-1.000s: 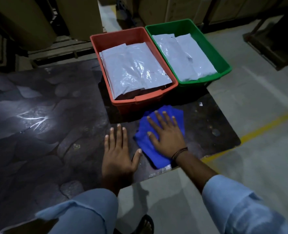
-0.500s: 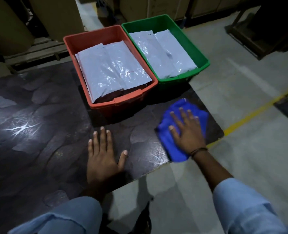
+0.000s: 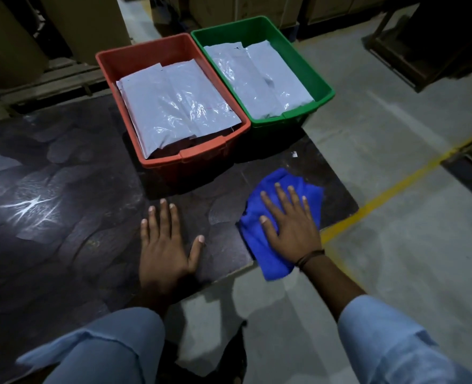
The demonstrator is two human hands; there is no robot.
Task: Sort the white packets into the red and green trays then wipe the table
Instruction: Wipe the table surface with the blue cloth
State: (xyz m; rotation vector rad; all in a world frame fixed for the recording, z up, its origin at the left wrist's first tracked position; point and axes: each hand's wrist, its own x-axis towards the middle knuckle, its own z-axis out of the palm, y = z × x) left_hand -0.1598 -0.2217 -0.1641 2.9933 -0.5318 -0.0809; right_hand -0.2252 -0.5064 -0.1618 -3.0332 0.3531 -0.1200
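Sorting: looks done to me. White packets (image 3: 173, 106) lie flat in the red tray (image 3: 201, 159), more of them in the green tray (image 3: 323, 91), and I can't spot any loose on the desk (image 3: 63, 176).
Wiping: underway, I'd say. The cloth (image 3: 283, 182) is on the desk's near right corner, so the big dark stretch out at 9 o'clock probably hasn't been covered. No way to tell which patches are already clean.
Trays: side by side and touching at the far end of the desk, at 12 o'clock from the hands, green on the right.
Cloth spot: at 3 o'clock from the left hand (image 3: 165, 253), just in front of the trays but apart from them.
Cloth axis: bunched up, long axis roughly 12 to 6, near end hanging off the desk edge.
Packet axis: long sides follow the trays, about 11 to 5.
Right hand (image 3: 293, 228): grip wide, palm down on the cloth, fingers spread and straight, pointing around 11 to 12. Pressing, not clutching.
Left hand grip: wide too, flat on bare desk, holding nothing, fingers at 12, thumb out toward 2.
Leftover: tiny white scrap (image 3: 294, 154) on the desk at 12 o'clock from the cloth, probably worth a swipe.
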